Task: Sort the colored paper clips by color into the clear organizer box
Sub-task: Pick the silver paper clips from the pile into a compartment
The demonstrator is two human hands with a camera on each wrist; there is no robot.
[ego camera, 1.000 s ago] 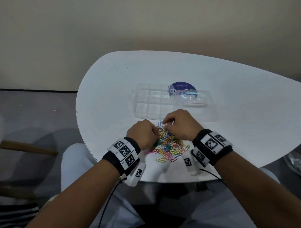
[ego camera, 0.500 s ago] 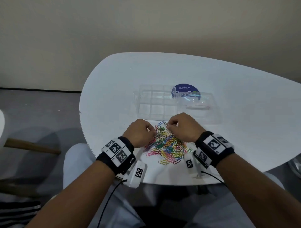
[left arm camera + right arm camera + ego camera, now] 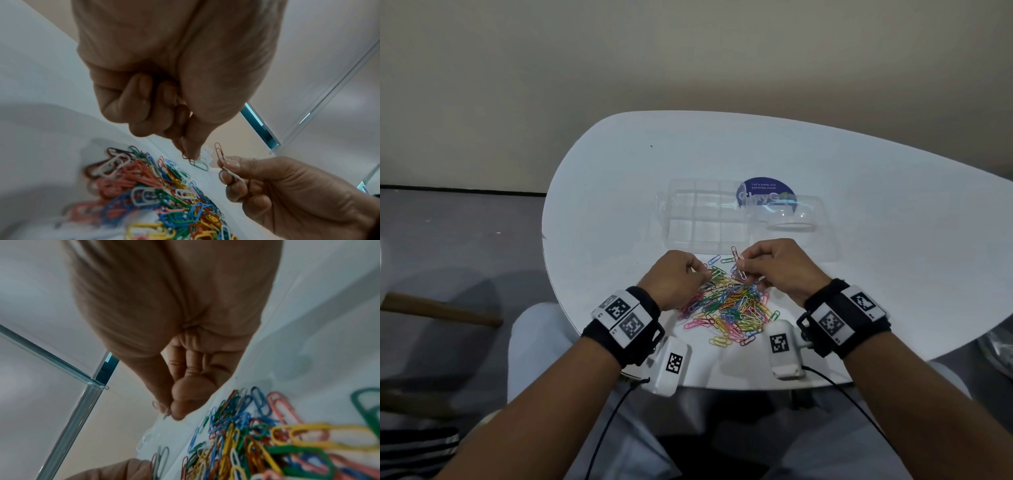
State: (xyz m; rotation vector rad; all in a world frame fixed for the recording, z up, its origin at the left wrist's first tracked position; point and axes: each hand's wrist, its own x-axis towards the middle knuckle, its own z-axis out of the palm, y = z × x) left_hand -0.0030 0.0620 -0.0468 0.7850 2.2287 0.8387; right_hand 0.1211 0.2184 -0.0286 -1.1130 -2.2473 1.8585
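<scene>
I see my right hand (image 3: 782, 270) pinching red paper clips (image 3: 738, 262) above the mixed pile (image 3: 729, 308). My left hand (image 3: 674, 279) pinches a clip at the pile's edge. The clear box (image 3: 671, 219) sits just behind, on the table (image 3: 893, 240).

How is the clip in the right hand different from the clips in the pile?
The red paper clip is lifted and upright, pinched by the right hand; the multicoloured paper clip pile lies flat on the white table. It is single; the pile is tangled. Both are unsorted.
</scene>
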